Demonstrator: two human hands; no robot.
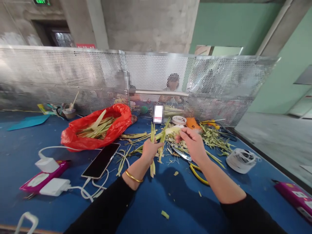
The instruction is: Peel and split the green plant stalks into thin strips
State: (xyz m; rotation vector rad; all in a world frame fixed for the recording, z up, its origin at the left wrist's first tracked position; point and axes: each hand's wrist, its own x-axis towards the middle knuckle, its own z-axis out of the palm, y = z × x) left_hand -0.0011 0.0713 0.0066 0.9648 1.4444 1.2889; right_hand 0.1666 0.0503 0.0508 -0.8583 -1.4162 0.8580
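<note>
Left hand [150,149] is curled around a couple of leaf strips [152,166], thumb side towards 2 o'clock, so it's gripping, not spread. One strip runs pretty much 12 to 6 through my fist, sticking out both ends; the other leans off towards 1 o'clock.

Right hand [192,143] is pinching the near end of a pale piece [172,130] between thumb and fingertips. That piece is the bit that matters imo: it sits at 2 o'clock from my left hand and 9 o'clock from my right fingertips, long axis roughly 9 to 3, so it lies crosswise to the upright strip. Its far end is right by the leaning strip, though I can't tell if they're actually touching. Right hand is obviously the nearer one.

Pose-wise, left forearm comes in from 7 o'clock, right from about 4, both hands held above the blue surface [146,211]. Scissors [198,175] lie under my right wrist, handles at 6 o'clock from that hand, so I'd watch for snagging them.
</note>
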